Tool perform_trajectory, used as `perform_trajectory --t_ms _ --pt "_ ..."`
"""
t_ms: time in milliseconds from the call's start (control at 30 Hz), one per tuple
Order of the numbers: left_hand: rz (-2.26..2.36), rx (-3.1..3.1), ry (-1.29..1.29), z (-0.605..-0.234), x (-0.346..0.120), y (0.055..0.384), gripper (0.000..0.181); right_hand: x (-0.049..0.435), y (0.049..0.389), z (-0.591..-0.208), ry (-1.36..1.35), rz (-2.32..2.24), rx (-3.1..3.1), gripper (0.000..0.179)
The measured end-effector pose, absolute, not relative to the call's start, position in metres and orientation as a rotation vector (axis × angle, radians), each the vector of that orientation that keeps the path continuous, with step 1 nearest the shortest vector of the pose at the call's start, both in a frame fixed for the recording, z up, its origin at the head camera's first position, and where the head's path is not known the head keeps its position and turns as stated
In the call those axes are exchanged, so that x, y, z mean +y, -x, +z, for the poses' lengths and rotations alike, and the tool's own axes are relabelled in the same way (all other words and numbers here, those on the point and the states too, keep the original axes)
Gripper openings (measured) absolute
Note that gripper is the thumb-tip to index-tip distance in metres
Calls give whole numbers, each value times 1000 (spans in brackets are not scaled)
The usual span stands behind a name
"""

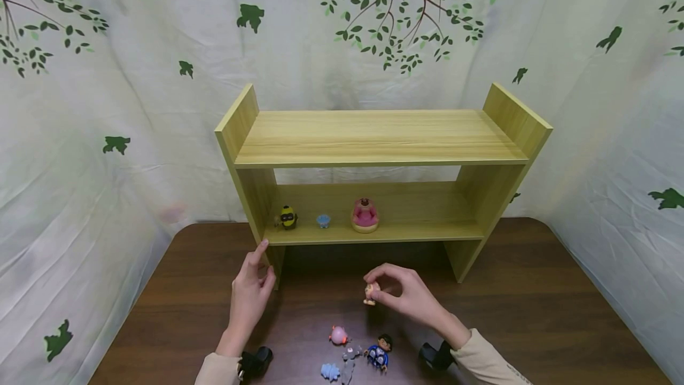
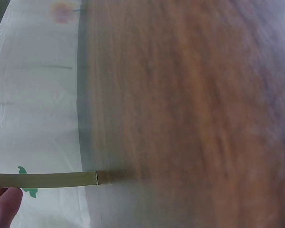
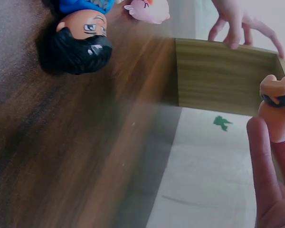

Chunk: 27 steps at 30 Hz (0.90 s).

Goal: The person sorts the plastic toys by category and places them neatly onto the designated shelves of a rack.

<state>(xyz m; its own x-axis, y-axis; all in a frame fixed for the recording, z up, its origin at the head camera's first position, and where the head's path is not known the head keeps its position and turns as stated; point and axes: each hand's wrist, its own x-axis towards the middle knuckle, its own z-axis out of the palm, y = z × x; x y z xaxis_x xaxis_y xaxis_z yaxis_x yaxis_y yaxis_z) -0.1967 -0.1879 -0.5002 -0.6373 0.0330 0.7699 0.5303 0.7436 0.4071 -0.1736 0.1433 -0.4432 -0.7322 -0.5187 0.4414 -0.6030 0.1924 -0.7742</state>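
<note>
My right hand (image 1: pixel 408 293) pinches a small peach-coloured figurine (image 1: pixel 370 293) between thumb and fingers, above the table and in front of the shelf. In the right wrist view this figurine (image 3: pixel 277 114) has a dark band round it. My left hand (image 1: pixel 251 290) touches the left side panel of the wooden shelf (image 1: pixel 369 235), one finger reaching up to the middle board's front corner. That board carries a yellow-and-black figure (image 1: pixel 288 217), a tiny blue cup-shaped piece (image 1: pixel 323 221) and a pink bear figure (image 1: pixel 365 215) on a round base.
On the table (image 1: pixel 176 314) near me lie a pink round toy (image 1: pixel 338 335), a black-haired doll in blue (image 1: pixel 379 354), a grey figure (image 1: pixel 348 364) and a light blue piece (image 1: pixel 330 371). A leaf-printed white curtain (image 1: pixel 176 106) hangs behind and at both sides.
</note>
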Motion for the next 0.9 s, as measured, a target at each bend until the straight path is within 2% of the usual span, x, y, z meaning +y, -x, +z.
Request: perform_trajectory --t_ms 567,900 --pt "-808 -2149 430 -499 -188 198 80 149 181 -446 -1079 1651 -2330 24" --pt "-805 -2151 425 -500 -188 197 81 145 167 -410 -1066 1632 -2306 24"
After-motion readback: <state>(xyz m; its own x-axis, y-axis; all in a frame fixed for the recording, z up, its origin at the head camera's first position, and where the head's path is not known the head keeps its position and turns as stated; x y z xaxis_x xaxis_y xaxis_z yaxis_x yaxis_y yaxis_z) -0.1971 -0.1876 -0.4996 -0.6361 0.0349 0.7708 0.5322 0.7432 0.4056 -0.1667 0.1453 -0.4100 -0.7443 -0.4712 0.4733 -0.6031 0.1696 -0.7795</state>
